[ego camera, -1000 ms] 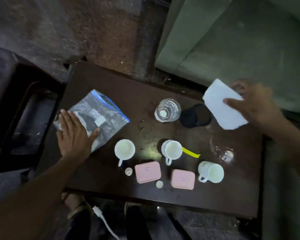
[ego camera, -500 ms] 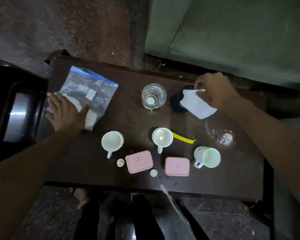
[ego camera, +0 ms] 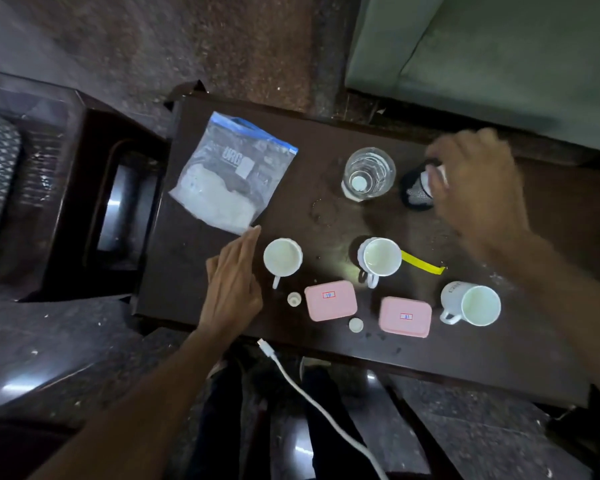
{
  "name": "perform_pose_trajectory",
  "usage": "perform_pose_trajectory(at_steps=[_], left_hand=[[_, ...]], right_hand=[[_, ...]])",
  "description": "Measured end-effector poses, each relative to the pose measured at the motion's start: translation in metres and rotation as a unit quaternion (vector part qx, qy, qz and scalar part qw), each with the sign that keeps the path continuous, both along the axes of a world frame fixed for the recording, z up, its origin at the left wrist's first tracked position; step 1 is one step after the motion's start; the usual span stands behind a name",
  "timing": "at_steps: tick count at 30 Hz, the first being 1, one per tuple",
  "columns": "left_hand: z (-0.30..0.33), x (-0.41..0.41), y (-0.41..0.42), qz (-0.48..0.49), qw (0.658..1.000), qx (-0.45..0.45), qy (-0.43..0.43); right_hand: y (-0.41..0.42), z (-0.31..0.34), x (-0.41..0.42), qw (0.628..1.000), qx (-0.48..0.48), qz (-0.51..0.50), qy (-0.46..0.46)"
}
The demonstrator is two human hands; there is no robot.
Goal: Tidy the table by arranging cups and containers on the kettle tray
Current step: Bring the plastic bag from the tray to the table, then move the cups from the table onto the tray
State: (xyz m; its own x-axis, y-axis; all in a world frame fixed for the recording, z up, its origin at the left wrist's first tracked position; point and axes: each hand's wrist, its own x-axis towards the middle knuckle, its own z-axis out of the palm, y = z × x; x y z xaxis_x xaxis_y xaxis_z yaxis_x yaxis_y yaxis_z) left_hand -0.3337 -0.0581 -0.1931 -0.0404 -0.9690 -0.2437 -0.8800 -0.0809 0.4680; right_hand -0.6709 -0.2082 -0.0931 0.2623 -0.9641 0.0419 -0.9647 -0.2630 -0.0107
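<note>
Three white cups stand on the dark table [ego camera: 326, 348]: one left [ego camera: 282, 259], one in the middle [ego camera: 381, 258], one at the right [ego camera: 471, 304]. Two pink lidded containers [ego camera: 330, 300] [ego camera: 405, 317] lie near the front edge. A clear water bottle [ego camera: 368, 174] stands at the back. My right hand [ego camera: 478, 181] presses a crumpled white tissue [ego camera: 436, 174] into a black mesh holder [ego camera: 417, 192]. My left hand [ego camera: 232, 285] hovers flat with fingers apart, just below a zip bag [ego camera: 234, 171].
Two small white caps [ego camera: 293, 299] [ego camera: 355, 324] lie by the pink containers. A yellow strip [ego camera: 423, 264] lies beside the middle cup. A white cable [ego camera: 312, 403] hangs below the table front. A dark chair [ego camera: 94, 209] is left, a green sofa [ego camera: 499, 53] behind.
My left hand has come off the zip bag and moved right toward the left cup. My right hand has brought the white tissue down onto the black mesh holder and crumpled it.
</note>
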Motion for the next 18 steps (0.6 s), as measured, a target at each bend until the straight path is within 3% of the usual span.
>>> perform_pose_trajectory(at_steps=[3,5,8,12,18], left_hand=[[-0.001,0.004,-0.004,-0.014,0.999,0.033,0.016],[-0.001,0.005,-0.013,-0.04,0.997,0.054,0.034],[-0.001,0.003,-0.025,-0.096,0.993,0.057,0.05],[-0.001,-0.002,-0.034,-0.124,0.987,0.082,0.056],[0.007,0.007,-0.052,-0.173,0.981,0.076,0.045]], right_hand=[[0.048,-0.011,0.046,0.997,0.013,0.066,-0.03],[0.076,-0.026,0.077,0.991,0.076,0.083,-0.067],[0.108,-0.054,0.118,0.966,0.221,0.062,-0.115],[0.119,-0.085,0.152,0.925,0.334,-0.014,-0.181],[0.116,-0.09,0.174,0.912,0.277,-0.116,-0.28]])
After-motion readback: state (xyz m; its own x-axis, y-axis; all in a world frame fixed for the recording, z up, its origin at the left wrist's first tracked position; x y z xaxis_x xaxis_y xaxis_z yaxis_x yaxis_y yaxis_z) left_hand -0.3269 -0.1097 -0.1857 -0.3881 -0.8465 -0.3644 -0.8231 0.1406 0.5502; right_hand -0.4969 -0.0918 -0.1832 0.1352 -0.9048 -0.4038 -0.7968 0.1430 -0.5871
